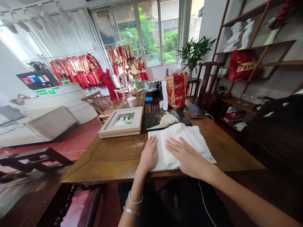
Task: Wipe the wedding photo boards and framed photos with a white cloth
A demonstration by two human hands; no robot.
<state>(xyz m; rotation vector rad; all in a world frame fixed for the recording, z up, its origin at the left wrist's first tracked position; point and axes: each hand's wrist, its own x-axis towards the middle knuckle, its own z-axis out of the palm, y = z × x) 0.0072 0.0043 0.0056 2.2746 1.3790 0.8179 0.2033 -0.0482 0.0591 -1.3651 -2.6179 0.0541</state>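
A white cloth point(189, 138) lies over a flat white panel point(155, 140) near the front edge of the wooden table point(111, 157). My left hand point(149, 154) rests flat on the panel's left side, fingers stretched out. My right hand point(187, 154) lies flat on the cloth, fingers spread and pointing left. Just behind the cloth is a dark picture point(165, 119) showing a figure in white. A light wooden picture frame point(121, 121) with a photo lies to the left of it.
Farther back on the table stand a red paper bag point(177, 90), a white cup point(132, 101), a dark pot point(152, 92) and a phone point(196, 112) on a cable. Wooden chairs flank the table; shelves point(248, 63) stand right. Red garments point(80, 71) hang by the windows.
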